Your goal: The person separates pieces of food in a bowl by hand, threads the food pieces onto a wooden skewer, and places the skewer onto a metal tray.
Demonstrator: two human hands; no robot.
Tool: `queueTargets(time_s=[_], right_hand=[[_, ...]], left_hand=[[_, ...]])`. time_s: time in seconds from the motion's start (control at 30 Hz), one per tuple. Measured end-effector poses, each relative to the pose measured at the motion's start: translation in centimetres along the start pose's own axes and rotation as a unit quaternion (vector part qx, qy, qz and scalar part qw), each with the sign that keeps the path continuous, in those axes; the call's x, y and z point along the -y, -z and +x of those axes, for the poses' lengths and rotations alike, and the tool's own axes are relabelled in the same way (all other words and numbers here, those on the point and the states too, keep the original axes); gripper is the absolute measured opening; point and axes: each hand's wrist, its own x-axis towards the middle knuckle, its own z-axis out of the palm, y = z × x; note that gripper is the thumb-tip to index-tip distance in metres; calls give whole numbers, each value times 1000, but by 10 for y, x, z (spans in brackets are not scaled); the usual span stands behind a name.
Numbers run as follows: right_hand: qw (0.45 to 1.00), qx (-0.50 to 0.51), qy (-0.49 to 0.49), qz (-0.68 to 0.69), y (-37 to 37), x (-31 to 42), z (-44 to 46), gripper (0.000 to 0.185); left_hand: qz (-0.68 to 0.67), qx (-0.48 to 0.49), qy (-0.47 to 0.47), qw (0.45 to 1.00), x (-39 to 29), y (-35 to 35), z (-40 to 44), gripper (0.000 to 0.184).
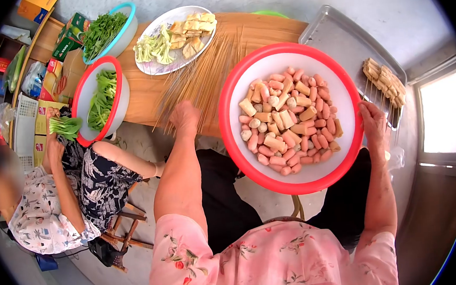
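Note:
A large white basin with a red rim (pixel 239 165) is full of small sausages and tan rolled pieces. Its right edge is gripped by my right hand (pixel 374 125), fingers bent at the rim. Left of the basin, my left hand (pixel 185 116) rests at the near ends of many thin wooden skewers (pixel 206 69) spread on the wooden table (pixel 141 98); its fingers are bunched, and what they pinch is too small to make out. Beyond the skewers, an oval plate (pixel 147 36) bears pale green vegetable pieces and yellowish folded slices.
A metal tray (pixel 332 32) at the right holds skewered tan food (pixel 386 82). Two basins of greens, one blue-rimmed (pixel 131 21) and one red-rimmed (pixel 122 92), stand at the left. A seated person (pixel 46 210) there holds leafy greens (pixel 65 126). Shelves with boxes are behind.

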Motion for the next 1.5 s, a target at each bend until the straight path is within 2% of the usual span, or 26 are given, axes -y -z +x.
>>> queueTargets(time_s=[0.07, 0.17, 0.37, 0.67, 0.73, 0.77, 0.83, 0.87, 0.93, 0.97, 1.0, 1.07, 1.1, 1.13, 1.17, 1.2, 1.23, 1.27, 1.33, 1.37, 1.4, 1.43, 1.5], right_hand=[[1000, 10, 16, 2, 0, -2, 1, 19], [1000, 7, 14, 5, 1, 0, 0, 20], [998, 23, 22, 50, -2, -28, 10, 20], [998, 22, 19, 52, -2, -29, 12, 19], [998, 18, 15, 61, -3, -31, 12, 19], [997, 18, 12, 68, -3, -32, 12, 19], [997, 15, 15, 71, -3, -32, 11, 19], [997, 16, 18, 73, -3, -30, 10, 19], [999, 5, 20, 47, -2, -21, 7, 19], [998, -7, 55, 25, -3, -20, 6, 19], [996, -19, 89, 1, -3, -18, 4, 19], [989, -45, 138, -40, -10, -18, 2, 16], [993, -33, 117, -7, -14, -12, -3, 14], [986, -48, 160, 13, -24, -17, -6, 20], [990, -24, 142, -11, -26, 1, -14, 29], [968, -56, 245, -20, -35, 1, -16, 42], [979, -2, 203, -11, -36, 20, -27, 52], [978, 1, 208, 16, -37, 36, -37, 59], [960, 21, 278, -19, -44, 42, -43, 61], [961, 21, 277, -19, -47, 44, -44, 61], [950, 6, 311, -36, -50, 45, -45, 55], [944, -1, 327, -45, -52, 43, -45, 52], [941, -12, 336, -25, -54, 37, -45, 41]], left_hand=[[-2, 0, 2, 1000, 4, 0, -2, 18], [-10, -16, -52, 998, 11, -14, 2, 19], [-6, 2, -29, 1000, 4, -17, 2, 22], [-24, 30, 10, 999, 0, 11, -9, 25], [-119, 2, -62, 991, 14, 5, -3, 17], [-118, 1, -65, 991, 19, 6, -3, 17], [-355, 100, -71, 927, 24, 16, -13, 10], [-354, 101, -76, 926, 24, 21, -20, 10], [-544, 121, -45, 829, 19, 37, -38, 7], [-590, 131, -26, 796, 17, 44, -44, 8], [-589, 139, -30, 796, 14, 49, -50, 8], [-667, 166, -87, 721, 4, 56, -64, 9], [-661, 192, -128, 714, -2, 58, -68, 9], [-661, 201, -128, 712, -13, 61, -77, 9], [-626, 226, -146, 731, -28, 64, -90, 9], [-591, 249, -163, 750, -43, 67, -103, 9], [-565, 293, -203, 744, -56, 70, -116, 9], [-536, 334, -243, 736, -69, 69, -129, 9], [-507, 434, -241, 705, -89, 52, -146, 8], [-485, 474, -252, 690, -98, 49, -157, 9], [-462, 514, -262, 673, -105, 46, -167, 10], [-462, 515, -262, 673, -111, 43, -173, 10], [-362, 519, -367, 681, -118, 39, -181, 12]])
